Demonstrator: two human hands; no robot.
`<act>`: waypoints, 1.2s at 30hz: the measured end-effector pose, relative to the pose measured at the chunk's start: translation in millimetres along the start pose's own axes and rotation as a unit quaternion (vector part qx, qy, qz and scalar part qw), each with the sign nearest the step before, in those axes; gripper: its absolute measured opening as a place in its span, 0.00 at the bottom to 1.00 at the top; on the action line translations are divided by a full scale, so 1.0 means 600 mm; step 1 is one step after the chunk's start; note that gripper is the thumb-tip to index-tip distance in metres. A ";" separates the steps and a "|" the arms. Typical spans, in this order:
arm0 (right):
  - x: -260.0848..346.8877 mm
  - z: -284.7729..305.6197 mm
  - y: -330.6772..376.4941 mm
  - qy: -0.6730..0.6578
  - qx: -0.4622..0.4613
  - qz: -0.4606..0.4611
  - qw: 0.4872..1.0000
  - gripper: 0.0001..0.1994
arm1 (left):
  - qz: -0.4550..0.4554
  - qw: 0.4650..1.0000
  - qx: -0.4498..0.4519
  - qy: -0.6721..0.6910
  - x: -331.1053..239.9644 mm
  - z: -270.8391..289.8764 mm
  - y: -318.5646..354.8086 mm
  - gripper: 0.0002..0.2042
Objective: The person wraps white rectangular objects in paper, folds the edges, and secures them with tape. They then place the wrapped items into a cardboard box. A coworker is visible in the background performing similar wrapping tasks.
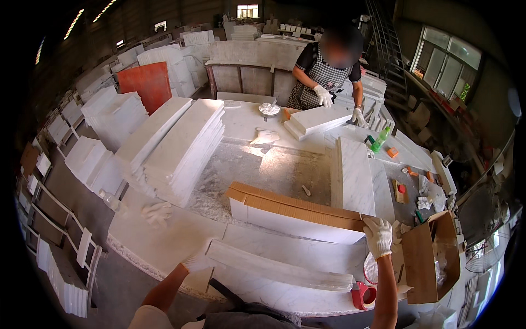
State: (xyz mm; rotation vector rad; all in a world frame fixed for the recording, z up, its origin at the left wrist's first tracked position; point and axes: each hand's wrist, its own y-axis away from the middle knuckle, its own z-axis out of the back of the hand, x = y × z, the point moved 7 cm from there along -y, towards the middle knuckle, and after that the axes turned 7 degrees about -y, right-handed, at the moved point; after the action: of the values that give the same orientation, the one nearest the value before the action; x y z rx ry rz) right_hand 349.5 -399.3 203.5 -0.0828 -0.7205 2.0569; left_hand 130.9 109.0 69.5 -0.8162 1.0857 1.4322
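A long white carton [293, 220] with a brown cardboard top stands on the bench in front of me. My right hand [379, 236], in a white knitted glove, has its fingers curled over the carton's right end. Nearer to me lies a long white marble strip [279, 267]. My left hand [198, 261], also gloved, is beside the strip's left end; motion smears its fingers, and I cannot see whether it touches the stone. A red tape dispenser [362, 296] sits at the strip's right end, below my right hand.
Across the bench a co-worker [323, 77] in white gloves stands at stacked marble slabs [319, 120]. Tall slab stacks [186, 145] rise at left. An open cardboard box [422, 263] stands right, near a green bottle [380, 139]. Loose gloves [157, 214] and a powder bowl [269, 109] lie about.
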 end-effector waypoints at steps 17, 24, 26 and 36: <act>0.009 -0.011 -0.022 -0.010 0.065 -0.017 0.998 0.15 | 0.023 0.998 0.007 -0.057 0.027 0.004 0.002 0.50; 0.009 -0.017 -0.025 -0.008 0.107 -0.028 0.994 0.19 | 0.042 0.979 0.042 -0.195 0.067 0.001 0.004 0.47; 0.018 -0.021 -0.019 0.009 0.126 -0.026 0.992 0.18 | 0.041 0.993 0.021 -0.105 0.046 -0.002 0.010 0.49; 0.058 -0.034 0.009 0.086 0.099 0.036 0.991 0.12 | 0.059 0.997 -0.004 -0.051 -0.020 -0.006 0.004 0.49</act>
State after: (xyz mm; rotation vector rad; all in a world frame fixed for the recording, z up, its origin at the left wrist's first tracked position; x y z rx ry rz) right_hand 332.3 -364.6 191.4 -0.1723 -0.4119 2.1481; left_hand 129.9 101.7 79.6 -0.6863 1.0658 1.5598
